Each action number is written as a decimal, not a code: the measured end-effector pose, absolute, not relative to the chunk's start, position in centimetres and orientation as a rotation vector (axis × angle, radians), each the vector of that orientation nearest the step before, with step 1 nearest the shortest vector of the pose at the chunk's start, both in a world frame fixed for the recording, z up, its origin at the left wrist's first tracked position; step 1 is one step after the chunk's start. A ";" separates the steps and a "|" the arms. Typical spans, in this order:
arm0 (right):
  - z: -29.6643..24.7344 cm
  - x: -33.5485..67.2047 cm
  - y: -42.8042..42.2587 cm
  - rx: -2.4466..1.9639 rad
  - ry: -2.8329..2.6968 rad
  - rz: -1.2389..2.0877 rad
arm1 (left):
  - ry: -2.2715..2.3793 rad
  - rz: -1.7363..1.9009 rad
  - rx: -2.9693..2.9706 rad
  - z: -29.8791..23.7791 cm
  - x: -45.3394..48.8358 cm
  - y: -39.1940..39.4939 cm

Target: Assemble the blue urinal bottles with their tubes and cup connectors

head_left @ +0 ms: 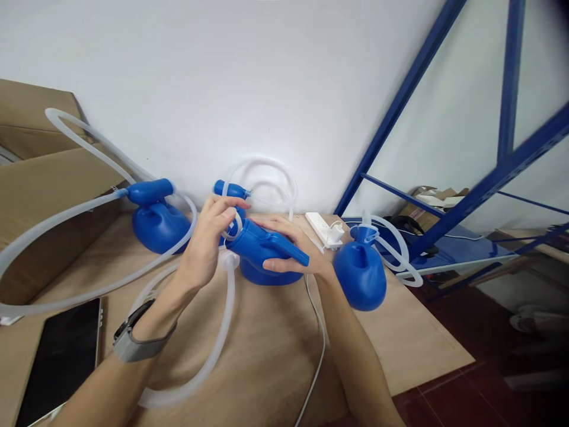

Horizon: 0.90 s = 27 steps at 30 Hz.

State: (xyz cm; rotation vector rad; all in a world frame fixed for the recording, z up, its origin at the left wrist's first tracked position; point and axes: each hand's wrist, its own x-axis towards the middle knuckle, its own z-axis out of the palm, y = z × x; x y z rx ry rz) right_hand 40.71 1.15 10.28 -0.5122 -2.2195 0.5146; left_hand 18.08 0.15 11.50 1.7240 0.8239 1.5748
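A blue plastic bottle (267,258) with a long handle stands at the middle of the wooden table (267,356). My right hand (293,246) wraps round its handle and body from the right. My left hand (208,243), with a watch on the wrist, pinches a translucent hose (222,332) at the bottle's neck. The hose loops down across the table towards me.
Two more blue bottles with hoses stand on the table: one at the back left (155,216), one at the right (360,270). A white power strip (322,228) lies by the wall. A dark tablet (62,356) lies at the front left, cardboard boxes (40,196) at left, blue shelving (489,178) at right.
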 end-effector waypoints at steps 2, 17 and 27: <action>10.5 40.9 1.1 -0.522 -2.212 0.534 | 0.804 1.662 1.653 11.7 17.9 0.3; 11.0 41.3 0.6 -0.660 -2.140 0.458 | 0.740 1.651 2.035 11.8 18.4 -1.6; 11.3 41.9 0.6 -0.598 -2.269 0.478 | 0.614 1.763 2.005 11.9 17.6 -0.9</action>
